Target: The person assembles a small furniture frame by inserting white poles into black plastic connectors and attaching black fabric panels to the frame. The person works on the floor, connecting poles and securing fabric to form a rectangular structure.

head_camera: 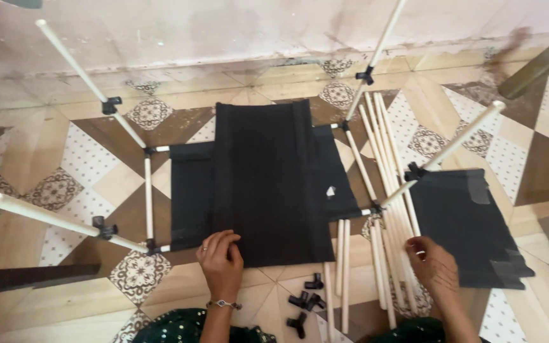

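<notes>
Currently, my left hand (222, 262) lies flat, fingers released, on the near edge of the black fabric panel (265, 181), frame w/ white rods beneath. Right hand (433, 265) grasps a loose white rod (389, 209). Best done, imo, keeping fabric taut. Black connectors (305, 303) between hands; no labels seen.

Bracelet, finger ring, dark green sequinned clothing

- Patterned tile floor (65, 184): beige, brown and dotted white diamonds with ornate medallions.
- Worn pinkish wall (223, 32) runs along the top, stained near its base.
</notes>
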